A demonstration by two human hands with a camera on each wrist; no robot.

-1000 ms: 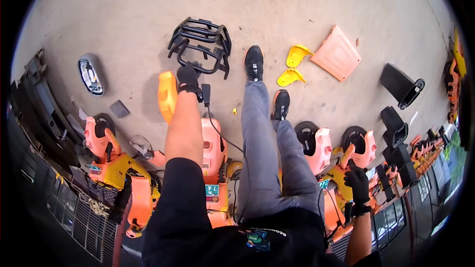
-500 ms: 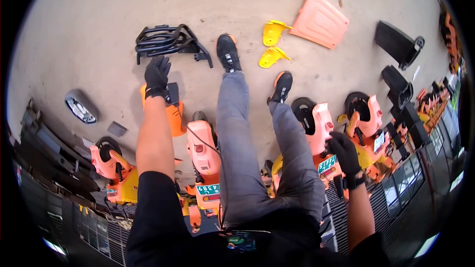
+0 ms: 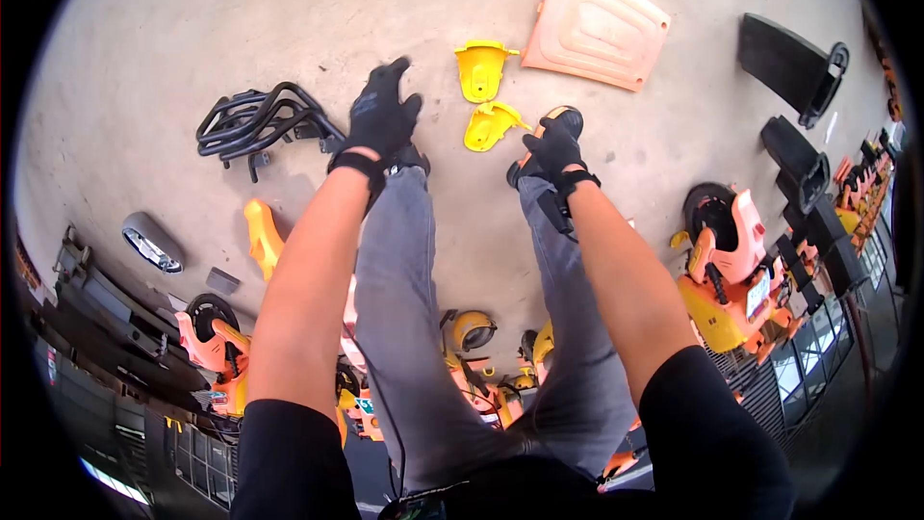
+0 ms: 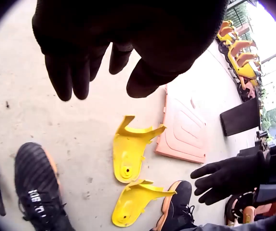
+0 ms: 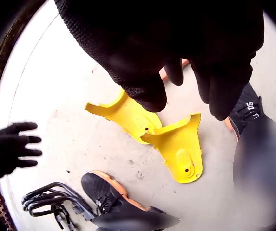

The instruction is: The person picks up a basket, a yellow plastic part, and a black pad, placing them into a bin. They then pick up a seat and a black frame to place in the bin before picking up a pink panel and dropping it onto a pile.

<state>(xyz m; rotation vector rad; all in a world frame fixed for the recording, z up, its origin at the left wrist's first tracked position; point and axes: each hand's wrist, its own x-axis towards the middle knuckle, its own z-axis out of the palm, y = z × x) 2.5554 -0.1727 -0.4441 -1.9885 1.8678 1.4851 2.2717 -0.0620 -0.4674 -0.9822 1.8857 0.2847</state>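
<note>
Two yellow plastic covers lie on the concrete floor just ahead of the feet: the upper cover (image 3: 480, 69) and the lower cover (image 3: 491, 125). Left of them, my black-gloved left hand (image 3: 382, 116) reaches out in the air, fingers spread and holding nothing. My right hand (image 3: 555, 146), also gloved, hangs over the right shoe with its fingers loosely extended and nothing in them. In the right wrist view both covers, one of them (image 5: 176, 149) nearest, lie below that hand. A flat pink plastic panel (image 3: 597, 24) rests behind the covers.
A black tubular metal rack (image 3: 260, 125) lies at left, near an orange cover (image 3: 263, 236) and a grey shell part (image 3: 154, 239). Black plastic boxes (image 3: 794, 67) stand at right. Pink and yellow scooters (image 3: 727, 260) are parked around the legs.
My left hand has left the black rack and moved right, toward the yellow covers. My right hand has come forward from beside the scooters. The view has shifted right.
</note>
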